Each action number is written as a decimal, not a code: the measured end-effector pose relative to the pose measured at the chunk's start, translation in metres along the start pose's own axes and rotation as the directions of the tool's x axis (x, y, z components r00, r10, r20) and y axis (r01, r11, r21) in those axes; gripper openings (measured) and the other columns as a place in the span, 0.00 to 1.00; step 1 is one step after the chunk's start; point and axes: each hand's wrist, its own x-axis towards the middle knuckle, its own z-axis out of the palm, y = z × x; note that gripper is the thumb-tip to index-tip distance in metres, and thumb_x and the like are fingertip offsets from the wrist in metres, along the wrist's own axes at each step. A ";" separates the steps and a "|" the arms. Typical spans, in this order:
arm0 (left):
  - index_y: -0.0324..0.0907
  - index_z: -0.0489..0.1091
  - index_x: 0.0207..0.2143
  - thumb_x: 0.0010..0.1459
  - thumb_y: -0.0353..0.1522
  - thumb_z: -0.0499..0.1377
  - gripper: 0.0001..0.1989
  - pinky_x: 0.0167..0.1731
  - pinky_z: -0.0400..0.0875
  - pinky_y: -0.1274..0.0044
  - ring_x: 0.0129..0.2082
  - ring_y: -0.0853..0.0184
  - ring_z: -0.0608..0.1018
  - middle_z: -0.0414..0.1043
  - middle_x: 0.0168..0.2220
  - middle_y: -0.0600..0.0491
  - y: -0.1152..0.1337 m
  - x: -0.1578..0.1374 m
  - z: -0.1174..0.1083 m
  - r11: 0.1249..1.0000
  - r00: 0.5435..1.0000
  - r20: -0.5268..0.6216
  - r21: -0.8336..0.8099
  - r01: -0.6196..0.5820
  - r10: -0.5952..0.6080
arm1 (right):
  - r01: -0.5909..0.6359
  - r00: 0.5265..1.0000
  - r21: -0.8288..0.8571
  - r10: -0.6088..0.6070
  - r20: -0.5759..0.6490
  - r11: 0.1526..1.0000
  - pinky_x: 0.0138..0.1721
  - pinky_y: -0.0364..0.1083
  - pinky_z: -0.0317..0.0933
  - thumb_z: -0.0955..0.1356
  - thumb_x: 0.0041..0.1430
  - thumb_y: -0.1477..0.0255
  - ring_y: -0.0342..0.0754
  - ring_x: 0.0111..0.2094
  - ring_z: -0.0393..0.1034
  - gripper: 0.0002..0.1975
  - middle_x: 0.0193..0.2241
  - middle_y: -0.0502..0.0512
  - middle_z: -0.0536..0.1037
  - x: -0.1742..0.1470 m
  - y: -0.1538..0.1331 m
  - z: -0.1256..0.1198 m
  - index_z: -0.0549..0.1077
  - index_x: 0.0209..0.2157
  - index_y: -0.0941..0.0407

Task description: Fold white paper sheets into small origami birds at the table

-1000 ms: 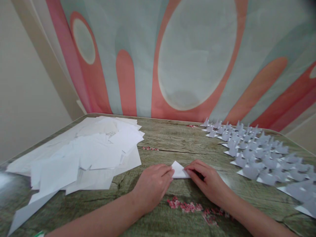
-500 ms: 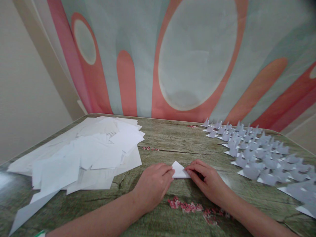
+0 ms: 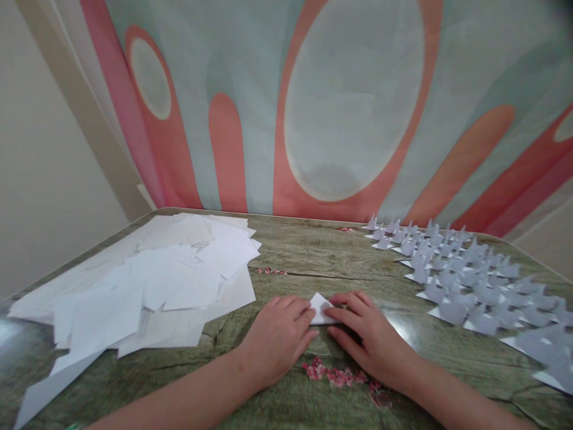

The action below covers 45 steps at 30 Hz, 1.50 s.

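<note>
We press a small white folded paper triangle [image 3: 320, 307] flat on the green wood-grain table [image 3: 313, 257], at the table's 6 o'clock edge. Our left hand [image 3: 277, 335] pins its left side with curled fingers; our right hand [image 3: 367, 334] lays extended fingertips on its right corner. Loose white sheets [image 3: 147, 280] lie at 9 o'clock, folded paper figures [image 3: 465, 280] at 3 o'clock.
</note>
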 end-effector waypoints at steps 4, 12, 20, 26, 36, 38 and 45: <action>0.42 0.64 0.48 0.59 0.35 0.53 0.14 0.47 0.64 0.66 0.46 0.61 0.69 0.68 0.46 0.50 0.000 -0.002 0.002 1.000 1.000 -0.014 -0.002 0.000 0.000 | 0.026 0.999 -0.052 -0.024 0.044 0.998 0.48 0.53 0.57 0.64 0.57 0.74 0.51 0.47 0.59 0.14 0.45 0.56 0.69 0.001 -0.003 0.000 0.68 0.46 0.53; 0.39 0.63 0.50 0.60 0.36 0.51 0.17 0.51 0.61 0.67 0.51 0.61 0.67 0.66 0.52 0.47 -0.003 -0.003 0.005 0.999 0.999 -0.023 -0.004 -0.041 0.041 | 0.023 0.999 -0.116 -0.019 0.043 0.993 0.47 0.53 0.59 0.64 0.57 0.73 0.51 0.46 0.62 0.15 0.45 0.56 0.70 0.000 -0.003 0.000 0.67 0.48 0.53; 0.40 0.62 0.51 0.59 0.38 0.52 0.20 0.52 0.60 0.68 0.52 0.61 0.67 0.65 0.52 0.47 -0.004 -0.002 0.002 0.998 0.998 0.003 -0.003 -0.056 0.056 | 0.092 0.991 -0.262 -0.064 0.114 0.961 0.46 0.56 0.58 0.65 0.57 0.68 0.54 0.46 0.62 0.19 0.47 0.58 0.70 -0.002 -0.008 -0.004 0.65 0.51 0.53; 0.40 0.62 0.51 0.60 0.40 0.51 0.20 0.51 0.60 0.67 0.51 0.60 0.67 0.65 0.52 0.46 -0.003 -0.002 0.001 0.996 0.997 0.017 0.041 -0.076 0.075 | 0.100 0.989 -0.315 -0.061 0.133 0.944 0.46 0.56 0.57 0.65 0.57 0.67 0.55 0.47 0.61 0.19 0.47 0.59 0.70 -0.001 -0.011 -0.004 0.65 0.51 0.54; 0.38 0.63 0.51 0.59 0.42 0.51 0.22 0.52 0.57 0.69 0.52 0.61 0.67 0.66 0.52 0.46 -0.003 -0.001 0.000 0.986 0.993 0.012 0.119 -0.117 0.117 | 0.105 0.991 -0.352 -0.070 0.112 0.930 0.45 0.55 0.58 0.66 0.56 0.67 0.55 0.46 0.63 0.18 0.44 0.60 0.71 -0.002 -0.016 -0.003 0.66 0.48 0.56; 0.38 0.63 0.50 0.58 0.43 0.51 0.23 0.52 0.57 0.69 0.52 0.61 0.66 0.66 0.52 0.47 -0.003 -0.001 0.001 0.983 0.992 0.004 0.134 -0.125 0.125 | 0.115 0.991 -0.356 -0.081 0.108 0.927 0.45 0.55 0.58 0.66 0.56 0.66 0.55 0.46 0.63 0.18 0.44 0.60 0.71 -0.002 -0.016 -0.002 0.67 0.48 0.56; 0.37 0.64 0.50 0.58 0.43 0.52 0.23 0.52 0.56 0.69 0.53 0.60 0.66 0.67 0.52 0.46 -0.003 0.000 0.001 0.974 0.988 -0.011 0.167 -0.151 0.155 | 0.104 0.988 -0.390 -0.050 0.145 0.915 0.45 0.55 0.59 0.68 0.54 0.65 0.56 0.47 0.63 0.18 0.45 0.59 0.71 -0.004 -0.018 -0.005 0.69 0.46 0.56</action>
